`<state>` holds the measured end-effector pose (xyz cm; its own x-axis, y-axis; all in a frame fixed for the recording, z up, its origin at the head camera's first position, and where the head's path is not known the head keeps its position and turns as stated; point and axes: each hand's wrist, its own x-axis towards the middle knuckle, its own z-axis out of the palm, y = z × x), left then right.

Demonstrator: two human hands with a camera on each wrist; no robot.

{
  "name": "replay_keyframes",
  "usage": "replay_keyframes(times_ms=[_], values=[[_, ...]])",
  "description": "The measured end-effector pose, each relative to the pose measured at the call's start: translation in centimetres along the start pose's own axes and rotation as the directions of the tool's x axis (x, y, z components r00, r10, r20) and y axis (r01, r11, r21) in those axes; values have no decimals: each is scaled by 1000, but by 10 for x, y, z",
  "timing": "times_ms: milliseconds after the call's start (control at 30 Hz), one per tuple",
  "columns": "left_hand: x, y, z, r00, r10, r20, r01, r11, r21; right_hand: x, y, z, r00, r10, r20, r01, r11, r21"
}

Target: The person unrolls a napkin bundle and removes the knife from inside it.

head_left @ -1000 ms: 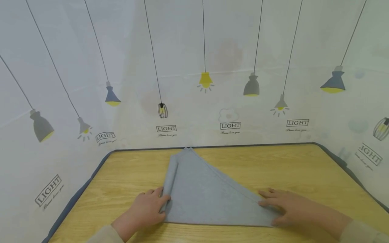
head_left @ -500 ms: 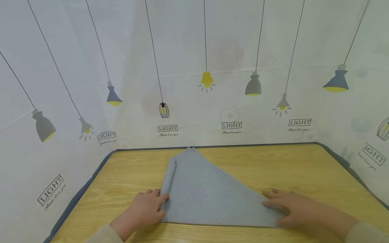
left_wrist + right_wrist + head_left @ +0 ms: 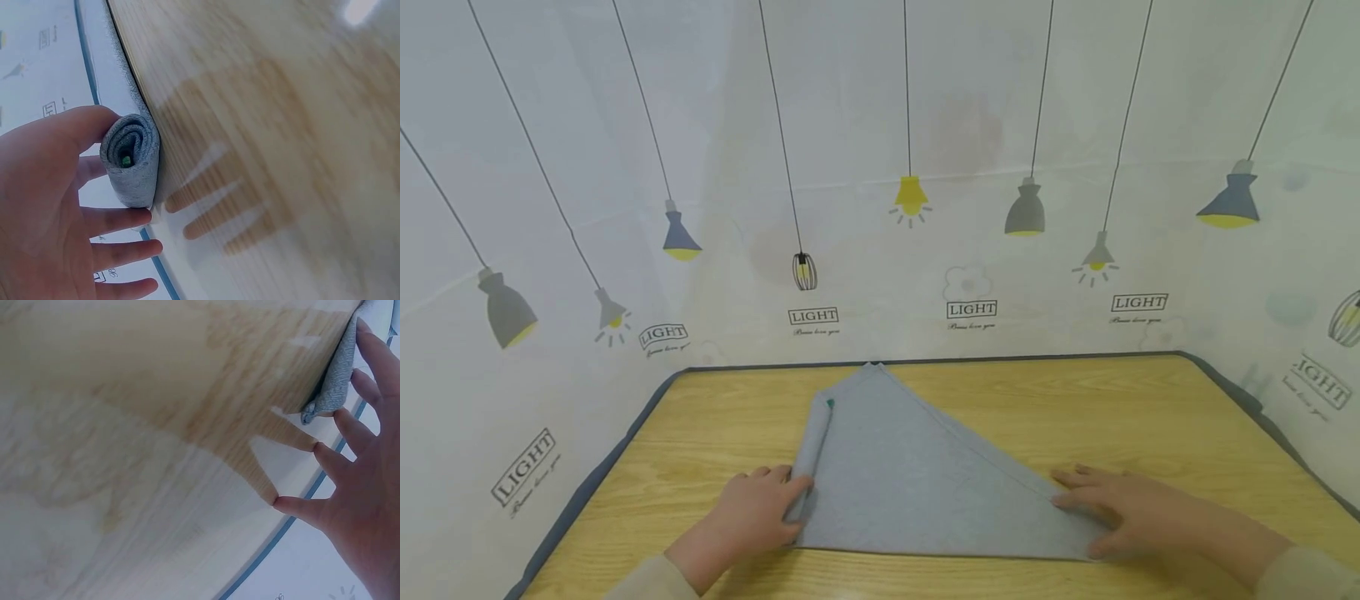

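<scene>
A thin grey-blue cloth (image 3: 917,475) with a seam along its slanting right edge lies flat on the table, its left side wound into a narrow roll (image 3: 815,446). My left hand (image 3: 748,508) grips the near end of this roll. In the left wrist view the thumb lies against one side of the coil (image 3: 130,159) and fingers against the other, with a small green bit at its centre. My right hand (image 3: 1142,512) rests with spread fingers on the cloth's right corner. In the right wrist view, fingertips touch the cloth's edge (image 3: 334,384) and the glossy tabletop.
The wooden table (image 3: 1075,408) has a dark blue border (image 3: 580,492) along its edges. Behind and beside it hangs a white curtain (image 3: 865,100) printed with lamps and lettering. The cloth's far tip reaches the table's back edge.
The roll has shifted slightly left with my left hand, and a green spot now shows at its far end. My right hand has slid a little right along the cloth's corner.
</scene>
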<state>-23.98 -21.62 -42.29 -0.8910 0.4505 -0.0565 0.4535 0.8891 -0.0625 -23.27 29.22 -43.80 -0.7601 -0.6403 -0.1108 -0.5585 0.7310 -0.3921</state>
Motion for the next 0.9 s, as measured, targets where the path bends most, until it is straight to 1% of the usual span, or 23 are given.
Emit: replay_keyframes(times_ms=[167, 267, 433, 567, 733, 900], values=[[-3, -2, -1, 1000, -18, 9, 18, 1000, -5, 1, -1, -1, 1000, -14, 12, 13, 999, 35], [-4, -2, -1, 1000, -25, 2, 25, 1000, -15, 1, 0, -1, 1000, -14, 18, 13, 999, 44], [-5, -5, 0, 999, -40, -4, 40, 999, -18, 1, 3, 0, 1000, -21, 13, 21, 999, 32], [-6, -7, -1, 998, -65, 21, 66, 997, -32, 0, 5, 2, 999, -35, 4, 35, 999, 18], [-5, -9, -3, 995, -88, 40, 90, 995, -46, 1, 6, 2, 1000, -23, 7, 23, 1000, 9], [-3, -15, -4, 994, -97, 44, 98, 995, -26, 1, 6, 3, 1000, -11, 11, 11, 1000, 2]])
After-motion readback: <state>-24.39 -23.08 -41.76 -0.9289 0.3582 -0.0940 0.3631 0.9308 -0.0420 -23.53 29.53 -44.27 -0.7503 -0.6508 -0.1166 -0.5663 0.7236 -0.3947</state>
